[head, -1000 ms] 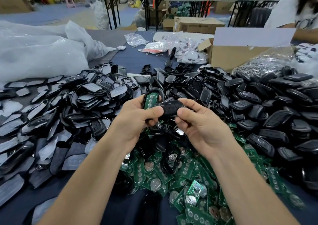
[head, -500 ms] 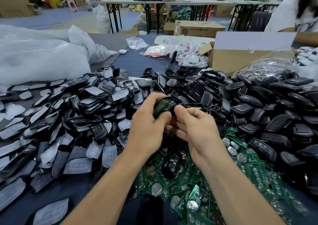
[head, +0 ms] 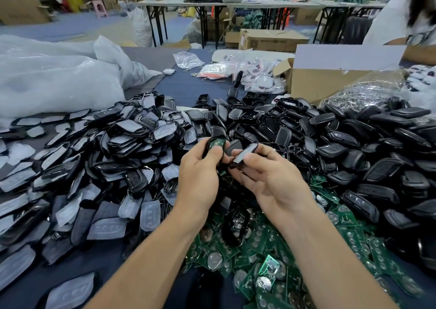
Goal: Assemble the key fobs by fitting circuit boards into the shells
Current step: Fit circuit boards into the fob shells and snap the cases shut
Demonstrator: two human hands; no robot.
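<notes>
In the head view the left hand [head: 200, 176] curls its fingers round a black shell half [head: 208, 143] with a green circuit board [head: 216, 144] seated in it. The right hand [head: 273, 181] pinches a second shell half [head: 244, 155] just beside it, above the heap of loose boards [head: 259, 261]. The step looks like closing the fob, so the next move probably calls for lining up both edges and pressing them together. Print on the cardboard box [head: 273, 40] behind is too small to read.
</notes>
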